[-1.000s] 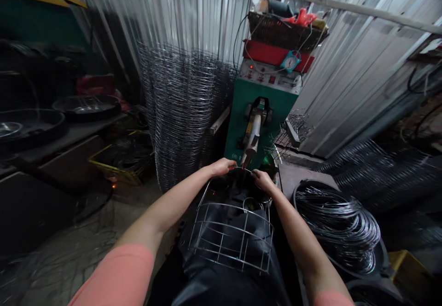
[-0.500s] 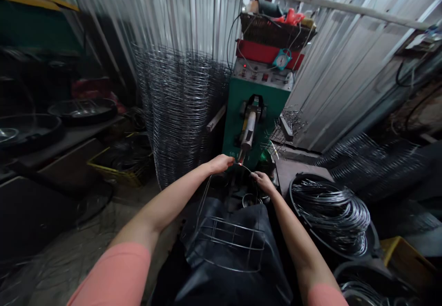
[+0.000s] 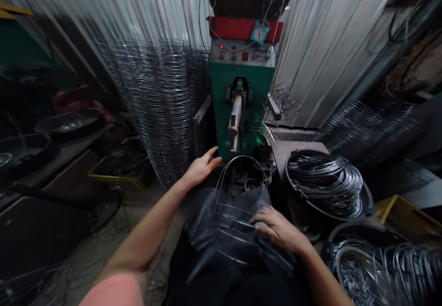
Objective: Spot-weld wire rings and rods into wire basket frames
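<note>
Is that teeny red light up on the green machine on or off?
On. The red light glows brightly on the grey panel, near the top of the green machine.

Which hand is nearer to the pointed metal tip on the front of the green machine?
The left hand. It is below and to the left of the metal tip, apart from it. The right hand is farther, over the dark apron.
</note>
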Motion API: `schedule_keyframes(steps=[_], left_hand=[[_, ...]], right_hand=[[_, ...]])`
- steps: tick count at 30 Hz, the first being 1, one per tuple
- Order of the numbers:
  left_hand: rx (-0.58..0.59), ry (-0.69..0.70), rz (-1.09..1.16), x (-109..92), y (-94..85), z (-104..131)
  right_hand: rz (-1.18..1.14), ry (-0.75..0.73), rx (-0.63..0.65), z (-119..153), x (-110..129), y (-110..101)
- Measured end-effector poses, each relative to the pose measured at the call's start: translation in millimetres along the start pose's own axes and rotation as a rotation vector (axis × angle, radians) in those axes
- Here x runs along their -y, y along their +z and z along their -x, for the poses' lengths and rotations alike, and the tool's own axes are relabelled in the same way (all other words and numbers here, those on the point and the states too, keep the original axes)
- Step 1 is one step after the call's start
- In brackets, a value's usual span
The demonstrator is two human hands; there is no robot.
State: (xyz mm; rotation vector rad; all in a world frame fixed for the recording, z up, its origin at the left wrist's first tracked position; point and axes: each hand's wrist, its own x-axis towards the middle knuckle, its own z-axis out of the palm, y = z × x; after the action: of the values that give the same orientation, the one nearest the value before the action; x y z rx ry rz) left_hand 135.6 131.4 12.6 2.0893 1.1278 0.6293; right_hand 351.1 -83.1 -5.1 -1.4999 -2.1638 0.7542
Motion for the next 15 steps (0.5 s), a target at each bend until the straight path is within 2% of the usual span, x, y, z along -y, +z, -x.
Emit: schedule_keyframes(steps=[1, 2, 4, 5, 7, 8, 9, 11, 13, 15], left_hand=[[-0.045, -0.076, 0.073, 15, -1.8, 22], [-0.040, -0.199, 0.149, 30, -0.7, 46], [0.142, -0.548, 0.342, 54, 11.2, 95], [0.272, -0.662, 0.465, 61, 21.1, 118], [0.417, -0.803, 0.714, 66, 42.9, 153], [0.418, -0.837, 0.853, 64, 51.9, 165], [0.377, -0.862, 0.976, 60, 58.1, 172], [0.210, -0.884, 1.141, 53, 60.9, 173], [0.046, -0.878, 1.158, 49, 55.4, 160], [-0.047, -0.835, 1.070, 50, 50.6, 141]], right_hand=[[-0.002, -0.027, 0.026, 2, -1, -3], [-0.002, -0.055, 0.044, 3, -3, -3], [-0.020, -0.092, 0.036, 2, -8, 0], [-0.046, -0.110, 0.016, 0, -10, 4], [-0.108, -0.152, -0.051, -6, -11, 14], [-0.121, -0.183, -0.090, -10, -9, 19], [-0.120, -0.215, -0.127, -15, -8, 24], [-0.101, -0.259, -0.181, -23, -5, 32], [-0.078, -0.251, -0.216, -30, -6, 39], [-0.008, -0.205, -0.251, -30, -14, 44]])
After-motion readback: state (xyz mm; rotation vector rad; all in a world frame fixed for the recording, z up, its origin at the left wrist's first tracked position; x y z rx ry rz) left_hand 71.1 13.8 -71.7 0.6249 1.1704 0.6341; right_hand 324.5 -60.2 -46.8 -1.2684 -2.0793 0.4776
